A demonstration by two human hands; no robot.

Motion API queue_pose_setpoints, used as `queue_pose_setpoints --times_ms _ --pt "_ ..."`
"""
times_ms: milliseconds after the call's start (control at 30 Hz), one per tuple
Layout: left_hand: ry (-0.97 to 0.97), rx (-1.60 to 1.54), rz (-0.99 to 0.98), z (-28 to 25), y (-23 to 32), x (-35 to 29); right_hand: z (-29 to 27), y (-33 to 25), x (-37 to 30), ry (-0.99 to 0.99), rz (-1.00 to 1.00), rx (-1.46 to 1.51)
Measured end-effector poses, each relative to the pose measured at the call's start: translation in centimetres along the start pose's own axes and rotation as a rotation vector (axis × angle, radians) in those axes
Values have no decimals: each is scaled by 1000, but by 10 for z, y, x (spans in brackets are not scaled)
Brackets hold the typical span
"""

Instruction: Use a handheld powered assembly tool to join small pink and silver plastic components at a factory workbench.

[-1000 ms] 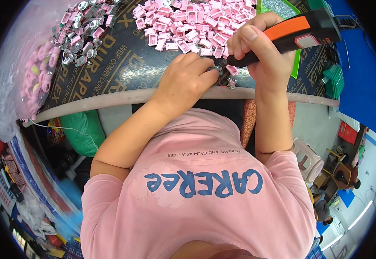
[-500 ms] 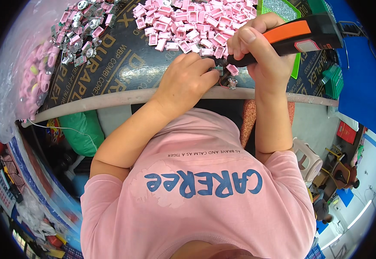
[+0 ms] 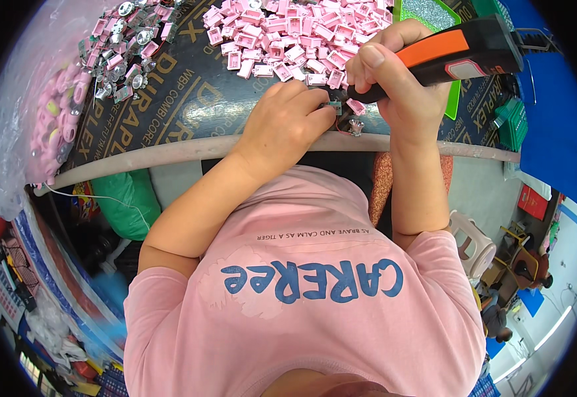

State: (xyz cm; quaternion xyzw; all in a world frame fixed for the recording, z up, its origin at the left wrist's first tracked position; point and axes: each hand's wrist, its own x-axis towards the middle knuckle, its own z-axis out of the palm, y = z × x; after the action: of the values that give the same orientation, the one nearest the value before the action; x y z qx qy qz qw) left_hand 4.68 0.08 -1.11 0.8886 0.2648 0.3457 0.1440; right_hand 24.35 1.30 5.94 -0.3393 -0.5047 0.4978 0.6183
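In my right hand [image 3: 407, 89] is a black and orange electric screwdriver [image 3: 464, 56], its narrow end pointing down to the left. My left hand [image 3: 287, 122] is closed at the table's near edge, its thumb and fingertips pinching a small green circuit board [image 3: 334, 106]. Just right of those fingertips lie a small pink plastic case [image 3: 356, 106] and a clear round lamp reflector [image 3: 356, 126]. The screwdriver's tip comes down close to these parts. Whether it touches a screw is too small to tell.
A large heap of pink cases [image 3: 295, 40] fills the far middle. Wired assemblies with reflectors [image 3: 120, 56] are piled at the far left, beside a plastic bag of pink parts [image 3: 57, 126]. A green tray [image 3: 452, 106] of tiny metal pieces and a green box [image 3: 512, 126] stand right.
The screwdriver's rear end has shifted slightly left and toward the far side, with my right hand moving very slightly. My left hand stays in nearly the same place.
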Motion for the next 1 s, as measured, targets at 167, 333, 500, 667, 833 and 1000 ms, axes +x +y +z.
queue_pose_setpoints --times_ms 167,333,500,667,833,1000 --pt "-6 0 -3 -1 0 0 1 1 0 -20 -13 -19" --pt "-2 -15 -7 0 -1 0 2 1 1 -25 -25 -48" --pt "5 -9 -4 1 0 0 4 3 0 -22 -36 -52" --pt "6 -6 -7 -1 1 1 2 5 -2 -39 -59 -91" --pt "7 10 -5 0 2 4 5 3 -6 -61 -160 -436" --pt "27 -19 -31 5 2 3 12 4 -12 -48 -154 -402"
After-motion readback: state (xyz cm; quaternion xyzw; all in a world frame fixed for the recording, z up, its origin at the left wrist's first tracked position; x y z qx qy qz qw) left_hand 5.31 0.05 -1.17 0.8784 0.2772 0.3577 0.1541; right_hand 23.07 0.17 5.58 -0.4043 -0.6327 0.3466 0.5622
